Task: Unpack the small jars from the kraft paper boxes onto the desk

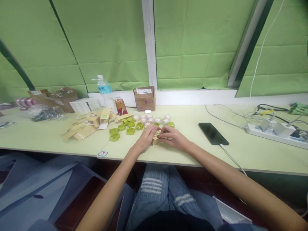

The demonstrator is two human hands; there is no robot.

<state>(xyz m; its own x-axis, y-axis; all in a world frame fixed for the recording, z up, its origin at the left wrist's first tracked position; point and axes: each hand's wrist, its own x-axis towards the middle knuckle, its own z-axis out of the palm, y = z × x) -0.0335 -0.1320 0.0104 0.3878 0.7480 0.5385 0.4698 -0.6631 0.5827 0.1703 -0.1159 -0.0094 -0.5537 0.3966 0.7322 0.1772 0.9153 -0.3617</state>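
My left hand [148, 134] and my right hand [172, 137] meet over a small tan cardboard box [155, 141] near the table's front edge. Fingers of both hands are closed around its top and sides, and they hide much of it. A bit of green shows at the top of the box, between the fingertips. Just beyond and to the left lie several green plastic cases [130, 131], some apparently open. Behind my hands sit several small clear round containers [166, 120] with pale contents.
Tan cardboard boxes [84, 131] are heaped at left. A water bottle [106, 93], an orange-red drink bottle [120, 106] and a brown carton [144, 99] stand behind. To the right lie a phone [213, 133] on its cable and a power strip [276, 133].
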